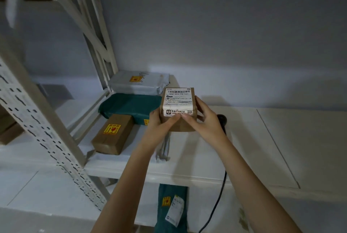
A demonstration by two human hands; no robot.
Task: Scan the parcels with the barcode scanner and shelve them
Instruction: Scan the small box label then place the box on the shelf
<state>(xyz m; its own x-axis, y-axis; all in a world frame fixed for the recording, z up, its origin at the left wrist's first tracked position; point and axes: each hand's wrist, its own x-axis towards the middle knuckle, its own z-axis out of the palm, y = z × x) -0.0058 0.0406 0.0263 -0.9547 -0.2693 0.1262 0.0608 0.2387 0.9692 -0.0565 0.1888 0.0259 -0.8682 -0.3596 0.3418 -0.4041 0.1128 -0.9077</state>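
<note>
A small brown cardboard parcel with a white barcode label on top is held over the white shelf board. My left hand grips its left side and my right hand grips its right side, thumbs meeting on the near face. The black barcode scanner lies on the shelf just behind my right hand, mostly hidden, and its black cable hangs over the shelf's front edge.
On the shelf's left part lie a brown box with a yellow sticker, a green mailer bag and a grey mailer bag. Another green bag lies on the level below. A perforated upright stands at left.
</note>
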